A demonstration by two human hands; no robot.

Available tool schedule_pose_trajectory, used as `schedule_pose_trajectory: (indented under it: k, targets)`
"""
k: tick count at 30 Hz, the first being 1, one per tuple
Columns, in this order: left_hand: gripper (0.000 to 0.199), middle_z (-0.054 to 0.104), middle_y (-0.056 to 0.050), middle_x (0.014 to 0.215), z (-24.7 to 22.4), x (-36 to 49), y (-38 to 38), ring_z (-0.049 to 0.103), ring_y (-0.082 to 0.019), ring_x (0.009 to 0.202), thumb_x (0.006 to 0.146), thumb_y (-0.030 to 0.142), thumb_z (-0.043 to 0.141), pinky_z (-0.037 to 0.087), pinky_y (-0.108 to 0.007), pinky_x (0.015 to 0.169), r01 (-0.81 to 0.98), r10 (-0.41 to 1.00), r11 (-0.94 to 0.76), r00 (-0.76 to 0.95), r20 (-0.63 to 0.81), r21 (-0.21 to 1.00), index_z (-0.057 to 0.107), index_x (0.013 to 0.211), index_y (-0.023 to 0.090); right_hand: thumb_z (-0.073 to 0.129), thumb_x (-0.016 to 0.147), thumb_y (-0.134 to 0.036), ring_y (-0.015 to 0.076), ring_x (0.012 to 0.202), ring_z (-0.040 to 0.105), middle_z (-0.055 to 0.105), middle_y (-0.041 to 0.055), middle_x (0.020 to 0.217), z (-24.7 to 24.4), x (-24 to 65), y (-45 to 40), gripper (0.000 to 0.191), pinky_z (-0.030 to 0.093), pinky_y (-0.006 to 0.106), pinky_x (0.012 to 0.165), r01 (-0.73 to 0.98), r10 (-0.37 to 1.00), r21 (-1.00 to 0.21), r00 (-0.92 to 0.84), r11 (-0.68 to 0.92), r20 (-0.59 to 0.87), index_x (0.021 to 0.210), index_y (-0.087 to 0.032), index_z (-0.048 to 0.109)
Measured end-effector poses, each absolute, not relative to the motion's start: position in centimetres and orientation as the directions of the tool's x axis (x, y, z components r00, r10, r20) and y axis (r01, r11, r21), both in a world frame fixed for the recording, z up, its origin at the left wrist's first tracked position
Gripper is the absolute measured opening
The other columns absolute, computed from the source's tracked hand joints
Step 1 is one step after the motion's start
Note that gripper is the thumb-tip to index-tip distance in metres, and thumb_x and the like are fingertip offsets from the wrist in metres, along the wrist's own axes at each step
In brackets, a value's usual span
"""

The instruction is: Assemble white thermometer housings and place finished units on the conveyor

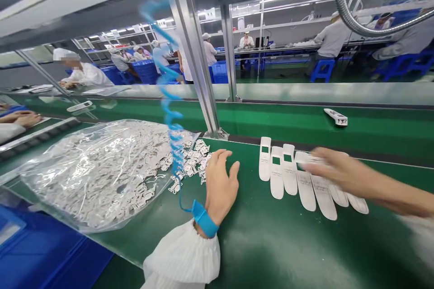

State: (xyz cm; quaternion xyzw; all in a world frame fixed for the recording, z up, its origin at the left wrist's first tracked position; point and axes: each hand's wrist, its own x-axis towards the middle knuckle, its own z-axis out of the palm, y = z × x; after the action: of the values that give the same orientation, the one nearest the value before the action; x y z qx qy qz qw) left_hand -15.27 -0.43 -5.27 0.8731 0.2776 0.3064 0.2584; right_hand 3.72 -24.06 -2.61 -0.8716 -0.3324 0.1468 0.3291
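Observation:
My left hand (222, 185) rests near the green bench top with its thumb and fingers apart, holding nothing that I can see. A blue wrist strap (204, 219) with a coiled blue cord (173, 133) is round that wrist. Just left of its fingers lie loose small white plastic parts (195, 159), spilling from a clear plastic bag (98, 171) full of them. On the right, my right hand (327, 167) is smeared by motion above a row of long white plastic housings (277, 176), each visible window being rectangular. Its fingers are too blurred to read, and it hides some housings.
Behind the bench edge runs a green conveyor belt (281, 122) carrying a white device (336, 117). A metal post (200, 54) rises at the back. Blue bins (44, 248) stand at lower left. Another person's hands (25, 119) are at far left; co-workers sit beyond.

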Motion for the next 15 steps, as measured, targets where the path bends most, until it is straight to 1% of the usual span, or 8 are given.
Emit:
schedule_pose_trajectory:
  k: [2,3,5,8,10,12,14,15]
  targets:
    - [0.027,0.057,-0.009,0.127,-5.1,-16.2,1.0,0.051,-0.023,0.124,0.094,0.028,0.052,0.042,-0.044,0.109,0.359,0.675,-0.710,0.592,0.440,0.606,0.058,0.119,0.019,0.056,0.089,-0.046,0.0313,0.102,0.065,0.068,0.0134,0.117,-2.0,2.0,-15.2,0.035,0.052,0.046,0.087,0.544,0.768,-0.650,0.633,-0.530,-0.096,0.110,-0.020,0.065]
    - [0.027,0.058,-0.009,0.125,-5.1,-16.8,1.8,0.052,-0.024,0.122,0.094,0.028,0.052,0.042,-0.045,0.109,0.376,0.681,-0.715,0.566,0.465,0.589,0.058,0.118,0.018,0.056,0.090,-0.044,0.0292,0.103,0.065,0.068,0.0135,0.119,-2.1,0.9,-11.1,0.039,0.052,0.042,0.087,0.561,0.793,-0.651,0.600,-0.512,-0.106,0.118,-0.017,0.061]
    - [0.028,0.058,-0.011,0.124,-5.0,-17.7,2.9,0.052,-0.025,0.121,0.094,0.029,0.052,0.043,-0.046,0.107,0.414,0.679,-0.730,0.534,0.504,0.544,0.058,0.118,0.016,0.060,0.088,-0.041,0.0295,0.104,0.066,0.069,0.0149,0.115,-2.6,-0.9,-4.4,0.041,0.051,0.039,0.087,0.586,0.816,-0.636,0.564,-0.502,-0.124,0.118,-0.014,0.061]
    - [0.032,0.056,-0.013,0.129,-5.2,-18.0,3.1,0.050,-0.027,0.125,0.096,0.030,0.047,0.043,-0.048,0.108,0.458,0.651,-0.759,0.547,0.525,0.463,0.057,0.123,0.015,0.060,0.090,-0.045,0.0275,0.111,0.063,0.068,0.0128,0.120,-3.1,-2.1,0.8,0.038,0.050,0.035,0.090,0.653,0.882,-0.634,0.459,-0.414,-0.104,0.112,-0.016,0.067]
    - [0.038,0.052,-0.012,0.137,-5.6,-17.5,2.7,0.046,-0.026,0.131,0.098,0.030,0.043,0.041,-0.047,0.110,0.435,0.577,-0.816,0.625,0.525,0.379,0.052,0.132,0.016,0.060,0.091,-0.044,0.0244,0.116,0.061,0.064,0.0119,0.127,-2.4,-1.7,0.8,0.036,0.049,0.031,0.093,0.693,0.919,-0.636,0.388,-0.339,-0.066,0.114,-0.017,0.068]
    - [0.044,0.047,-0.010,0.146,-6.3,-16.5,2.6,0.042,-0.025,0.137,0.098,0.031,0.043,0.040,-0.045,0.112,0.363,0.447,-0.894,0.747,0.492,0.261,0.046,0.140,0.018,0.057,0.093,-0.036,0.0218,0.118,0.059,0.060,0.0119,0.134,-0.7,-0.4,-1.7,0.034,0.046,0.029,0.097,0.727,0.932,-0.623,0.363,-0.289,-0.009,0.120,-0.017,0.066]
    - [0.043,0.045,-0.008,0.149,-7.1,-15.7,2.9,0.040,-0.027,0.139,0.098,0.034,0.044,0.041,-0.047,0.112,0.290,0.324,-0.946,0.848,0.420,0.146,0.049,0.139,0.020,0.054,0.095,-0.032,0.0199,0.109,0.062,0.061,0.0113,0.134,1.5,1.7,-6.5,0.034,0.047,0.030,0.096,0.754,0.924,-0.591,0.381,-0.285,0.041,0.123,-0.017,0.064]
    - [0.040,0.048,-0.008,0.147,-7.5,-15.4,3.2,0.043,-0.028,0.137,0.098,0.035,0.043,0.042,-0.048,0.110,0.270,0.291,-0.957,0.873,0.391,0.108,0.054,0.133,0.020,0.053,0.095,-0.033,0.0189,0.100,0.065,0.064,0.0101,0.129,2.6,3.1,-9.7,0.033,0.049,0.030,0.091,0.764,0.916,-0.570,0.399,-0.301,0.051,0.122,-0.018,0.065]
